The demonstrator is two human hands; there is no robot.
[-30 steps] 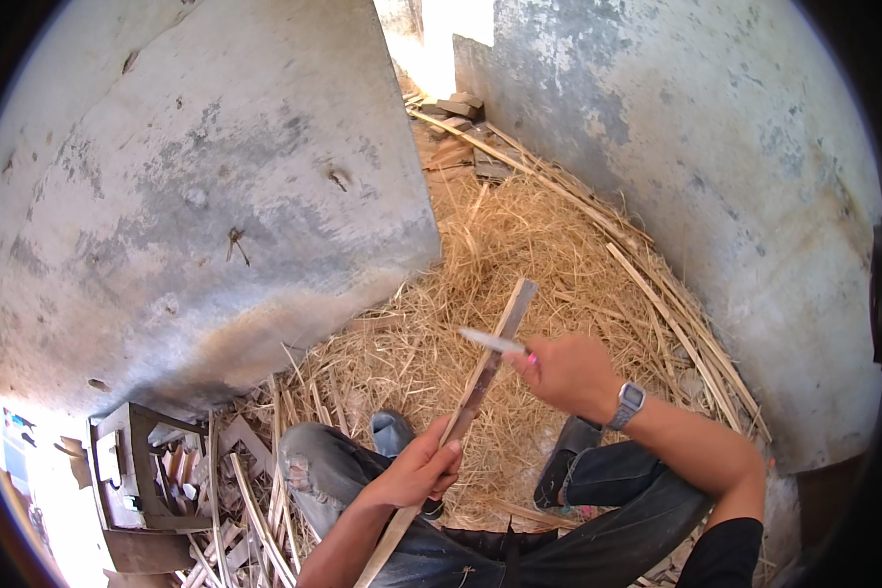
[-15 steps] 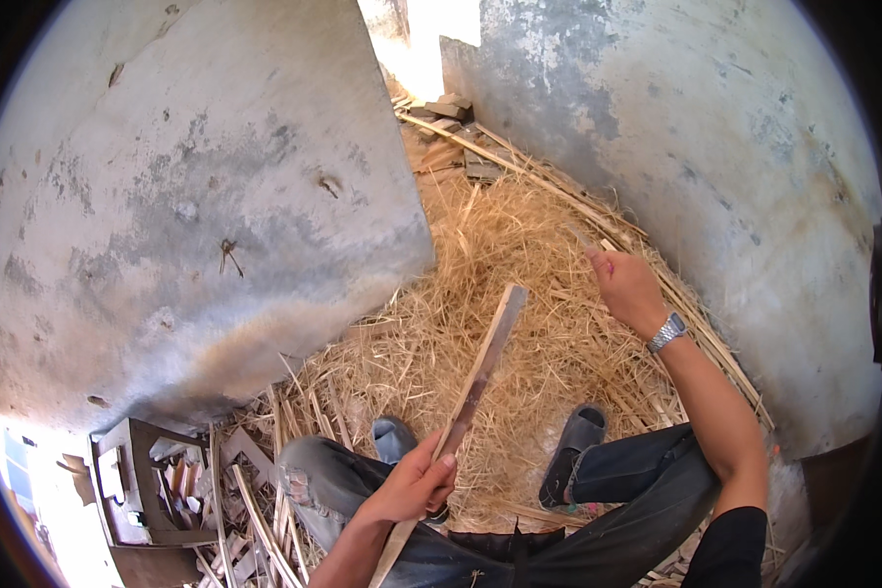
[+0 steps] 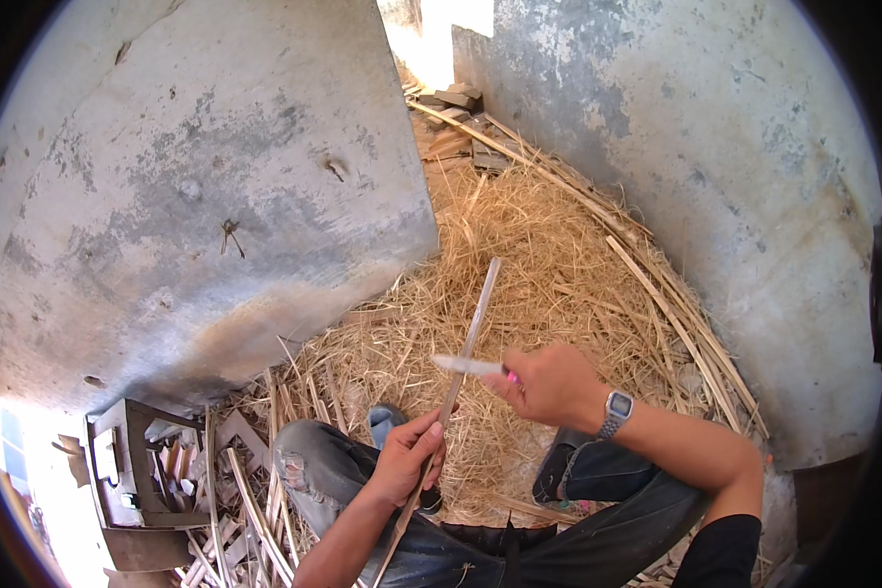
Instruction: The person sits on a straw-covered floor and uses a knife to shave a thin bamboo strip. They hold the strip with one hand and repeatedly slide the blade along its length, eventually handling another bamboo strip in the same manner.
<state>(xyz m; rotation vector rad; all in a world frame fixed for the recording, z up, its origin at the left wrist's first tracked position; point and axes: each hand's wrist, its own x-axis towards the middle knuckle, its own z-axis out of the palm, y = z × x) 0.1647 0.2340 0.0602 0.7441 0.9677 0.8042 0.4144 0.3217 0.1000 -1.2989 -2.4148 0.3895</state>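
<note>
A long, narrow wooden strip (image 3: 481, 309) slants up and away from my lap, its far end over the shavings. My left hand (image 3: 409, 458) is closed around its lower middle, thumb on top. My right hand (image 3: 551, 384), with a metal watch on the wrist, grips a knife (image 3: 468, 366) by a handle that shows a bit of pink. The blade points left and lies across the strip, above my left hand; whether its edge touches the wood I cannot tell. Most of the knife handle is hidden in my fingers.
Pale wood shavings (image 3: 534, 255) cover the floor between two weathered grey walls. Long strips (image 3: 671, 312) lie along the right wall. Several bricks or blocks (image 3: 458, 97) are piled at the far gap. A broken frame-like casing (image 3: 137, 465) and wood scraps lie at the left.
My right hand has come left and nearer with the knife, from beyond the strip to across it. The strip has turned, showing its narrow side, and its far end has shifted left.
</note>
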